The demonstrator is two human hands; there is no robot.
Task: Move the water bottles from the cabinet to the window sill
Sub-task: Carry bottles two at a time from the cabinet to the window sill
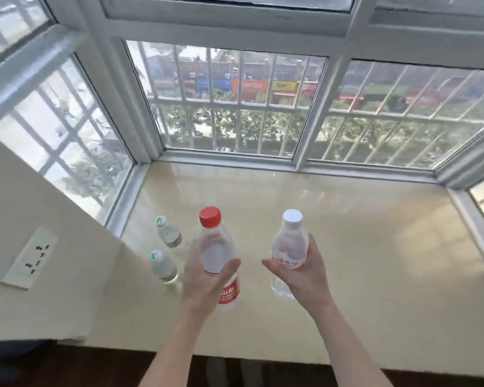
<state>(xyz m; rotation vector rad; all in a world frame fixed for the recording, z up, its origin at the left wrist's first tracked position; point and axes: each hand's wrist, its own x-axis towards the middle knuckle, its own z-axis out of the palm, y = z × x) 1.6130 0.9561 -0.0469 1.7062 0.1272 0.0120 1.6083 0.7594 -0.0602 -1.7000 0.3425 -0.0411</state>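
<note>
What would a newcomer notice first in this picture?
Two hands hold bottles above the sill: the left hand grips a red-capped bottle, the right hand a white-capped bottle. Two small green-capped bottles stand on the sill at left, near the window corner.

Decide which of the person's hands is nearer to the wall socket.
Left. The left hand, gripping the red-capped bottle, is closer to the wall socket; the right hand, holding the white-capped bottle, is farther away.
</note>
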